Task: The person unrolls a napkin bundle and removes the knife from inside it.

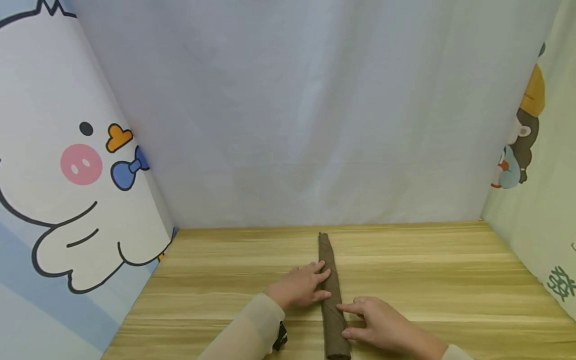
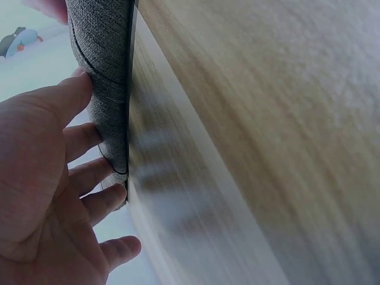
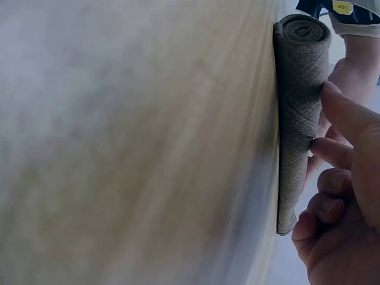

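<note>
A rolled-up brown-grey towel [image 1: 332, 290] lies lengthwise on the wooden table, its far end narrower than its near end. The near end shows a tight spiral of layers [image 3: 303, 29] in the right wrist view. My left hand [image 1: 300, 286] rests on the roll's left side, fingers spread and fingertips on the cloth. From the right, my right hand [image 1: 382, 322] touches the roll with its thumb and straight index finger, while the other fingers are curled in towards the palm, as the right wrist view shows.
The wooden table [image 1: 216, 270] runs back to a pale grey curtain [image 1: 288, 115]. A cartoon-printed cloth [image 1: 45, 110] hangs at the left and a pale green printed one [image 1: 549, 200] at the right. A dark strap [image 1: 280, 337] is on my left wrist.
</note>
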Demonstrator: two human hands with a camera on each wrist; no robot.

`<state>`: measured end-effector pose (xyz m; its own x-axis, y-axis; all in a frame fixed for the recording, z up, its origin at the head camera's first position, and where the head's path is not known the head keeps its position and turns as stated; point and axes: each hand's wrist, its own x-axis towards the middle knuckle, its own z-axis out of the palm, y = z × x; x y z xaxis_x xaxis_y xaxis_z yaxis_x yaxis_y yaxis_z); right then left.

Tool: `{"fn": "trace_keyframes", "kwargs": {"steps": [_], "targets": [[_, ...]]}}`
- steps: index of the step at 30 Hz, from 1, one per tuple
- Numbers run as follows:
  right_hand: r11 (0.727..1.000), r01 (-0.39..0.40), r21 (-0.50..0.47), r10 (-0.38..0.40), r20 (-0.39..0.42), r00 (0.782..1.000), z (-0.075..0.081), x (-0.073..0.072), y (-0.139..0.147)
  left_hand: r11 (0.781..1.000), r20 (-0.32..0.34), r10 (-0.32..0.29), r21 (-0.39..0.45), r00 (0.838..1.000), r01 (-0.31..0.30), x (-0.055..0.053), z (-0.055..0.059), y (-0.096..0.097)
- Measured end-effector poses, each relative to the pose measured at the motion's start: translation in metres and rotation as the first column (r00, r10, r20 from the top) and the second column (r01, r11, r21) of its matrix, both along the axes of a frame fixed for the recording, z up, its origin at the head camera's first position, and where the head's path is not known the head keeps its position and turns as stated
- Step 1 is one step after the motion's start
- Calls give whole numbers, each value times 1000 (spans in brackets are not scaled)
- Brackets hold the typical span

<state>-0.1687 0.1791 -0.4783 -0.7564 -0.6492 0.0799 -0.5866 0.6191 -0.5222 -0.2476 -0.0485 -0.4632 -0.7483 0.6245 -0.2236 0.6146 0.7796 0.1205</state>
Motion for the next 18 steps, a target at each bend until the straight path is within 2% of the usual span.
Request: {"fn": "trace_keyframes", "kwargs": {"steps": [8,18], "targets": [[998,11,-58,-7,60,998,-1,3,-1,1000,1,10,5,1000,-10,0,0,0],[986,132,-103,-109,203,973,1,4,-7,1000,-3,27,7,1000,-27,1,0,4]]}}
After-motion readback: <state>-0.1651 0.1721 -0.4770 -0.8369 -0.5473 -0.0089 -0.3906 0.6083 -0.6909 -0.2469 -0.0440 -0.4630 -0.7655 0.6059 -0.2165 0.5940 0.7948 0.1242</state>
